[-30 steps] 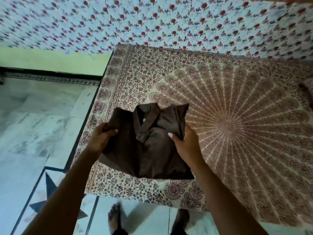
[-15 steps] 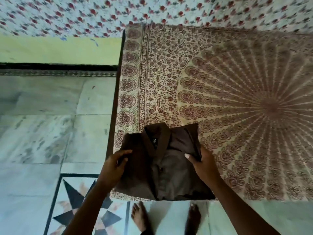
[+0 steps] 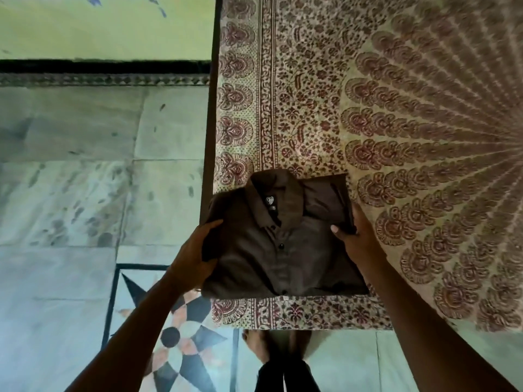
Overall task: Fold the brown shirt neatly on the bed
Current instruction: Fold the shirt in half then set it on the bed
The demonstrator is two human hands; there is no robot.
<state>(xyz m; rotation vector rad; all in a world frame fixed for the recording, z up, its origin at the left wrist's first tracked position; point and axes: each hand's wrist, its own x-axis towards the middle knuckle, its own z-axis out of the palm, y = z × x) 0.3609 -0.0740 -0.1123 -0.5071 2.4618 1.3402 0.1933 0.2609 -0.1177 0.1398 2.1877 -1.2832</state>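
The brown shirt (image 3: pixel 283 244) is folded into a compact rectangle, collar and button placket facing up. It sits at the near left corner of the bed (image 3: pixel 396 137), its left side reaching over the bed's edge. My left hand (image 3: pixel 198 250) grips the shirt's left edge, thumb on top. My right hand (image 3: pixel 356 236) holds the right edge, thumb pressed on the fabric near the shoulder fold.
The bed is covered with a cream and maroon mandala-print sheet. To the left lies a pale marble floor (image 3: pixel 70 193) with a black star inlay (image 3: pixel 181 335). A green wall (image 3: pixel 99 26) runs behind. My bare feet (image 3: pixel 271 346) stand at the bed's near edge.
The folded shirt has shifted with both hands toward the bed's near left corner, and the view has tilted further down. Both hands keep their grip on the shirt's sides.
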